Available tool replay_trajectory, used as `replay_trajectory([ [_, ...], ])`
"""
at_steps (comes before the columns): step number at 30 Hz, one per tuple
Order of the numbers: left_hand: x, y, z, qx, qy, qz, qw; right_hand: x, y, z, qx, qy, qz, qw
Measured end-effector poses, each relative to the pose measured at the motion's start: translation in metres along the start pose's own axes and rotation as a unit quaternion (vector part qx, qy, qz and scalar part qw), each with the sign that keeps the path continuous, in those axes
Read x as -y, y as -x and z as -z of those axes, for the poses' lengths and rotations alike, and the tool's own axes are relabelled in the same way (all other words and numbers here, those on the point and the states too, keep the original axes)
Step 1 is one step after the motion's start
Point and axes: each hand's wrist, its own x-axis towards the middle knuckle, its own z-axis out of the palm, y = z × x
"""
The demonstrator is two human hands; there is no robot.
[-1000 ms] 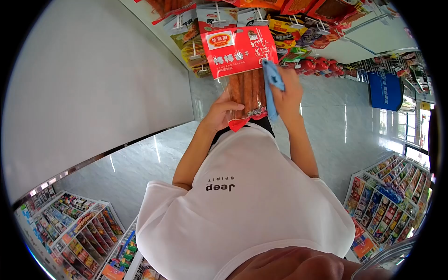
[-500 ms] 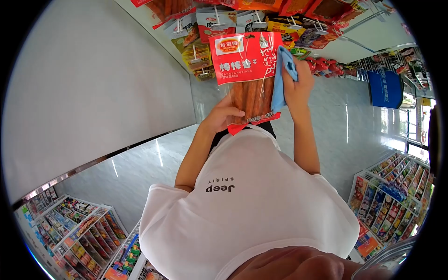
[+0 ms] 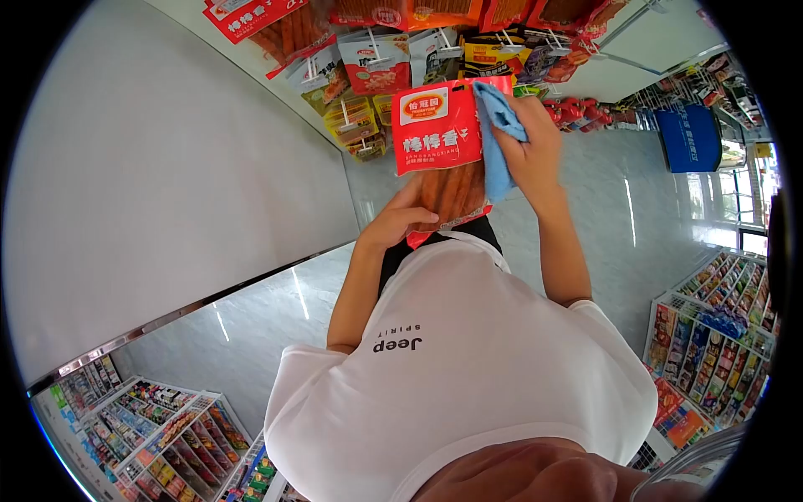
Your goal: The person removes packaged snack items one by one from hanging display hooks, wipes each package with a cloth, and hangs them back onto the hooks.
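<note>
A red snack packet (image 3: 435, 125) with a clear lower window is held upright in front of my body; brown sticks show through the window. My left hand (image 3: 397, 220) grips its lower left part, thumb across the front and the other fingers hidden behind. In my right hand (image 3: 535, 151) is a folded blue cloth (image 3: 496, 142), pressed against the packet's right side. The cloth covers part of the red print there. My right fingertips are partly hidden by the cloth.
Hanging snack packets (image 3: 375, 63) fill the rack ahead on metal hooks. A pale panel (image 3: 176, 167) rises on the left. Shelves of packaged goods (image 3: 171, 431) stand behind on the left, with another shelf unit (image 3: 711, 335) at right. Further off is a blue bin-like object (image 3: 690, 138).
My right hand and the cloth have shifted left over the packet's upper right, covering more print. The packet has tilted and its right edge is turned away. The camera view has moved slightly.
</note>
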Motion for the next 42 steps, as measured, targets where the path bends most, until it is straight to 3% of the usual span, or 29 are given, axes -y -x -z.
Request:
replay_trajectory([
  [4, 0.002, 0.004, -0.001, 0.012, -0.018, 0.007, 1.0, -0.025, -0.02, 0.009, -0.082, 0.07, -0.01, 0.994],
  [8, -0.001, 0.001, -0.008, 0.018, -0.016, 0.022, 0.999, 0.005, -0.007, 0.006, 0.002, 0.027, 0.006, 1.0],
  [11, 0.001, -0.003, -0.013, 0.03, -0.01, -0.007, 0.999, 0.012, 0.0, -0.001, 0.009, 0.004, 0.055, 0.998],
  [15, 0.002, -0.008, -0.019, 0.039, -0.007, 0.006, 0.999, 0.004, -0.023, -0.002, -0.079, 0.035, 0.02, 0.996],
  [20, -0.002, -0.013, -0.022, 0.048, 0.013, 0.032, 0.998, 0.031, -0.016, -0.007, 0.065, 0.035, 0.098, 0.992],
  [24, -0.005, -0.012, -0.036, 0.02, 0.031, 0.013, 0.999, 0.01, -0.024, -0.013, -0.044, 0.044, 0.04, 0.997],
  [27, -0.005, -0.016, -0.036, 0.017, 0.04, 0.031, 0.999, 0.023, -0.02, -0.013, 0.022, 0.046, 0.068, 0.996],
  [28, -0.002, -0.019, -0.036, 0.016, 0.048, 0.022, 0.998, 0.026, -0.015, -0.014, 0.086, 0.059, 0.084, 0.991],
  [31, 0.001, -0.025, -0.037, 0.023, 0.048, -0.01, 0.999, 0.02, -0.008, -0.017, 0.101, 0.068, 0.113, 0.986],
  [32, 0.001, -0.026, -0.038, 0.026, 0.044, -0.022, 0.998, 0.018, -0.007, -0.016, 0.087, 0.082, 0.063, 0.991],
  [35, -0.002, -0.031, -0.049, 0.003, 0.119, -0.021, 0.993, 0.009, 0.001, -0.021, 0.081, 0.077, 0.035, 0.993],
  [38, 0.0, -0.038, -0.034, 0.047, 0.151, 0.006, 0.987, 0.013, 0.013, -0.022, 0.13, 0.062, 0.087, 0.986],
  [42, -0.013, -0.037, -0.052, -0.055, 0.25, -0.033, 0.966, 0.017, 0.029, -0.025, 0.155, 0.066, 0.068, 0.983],
])
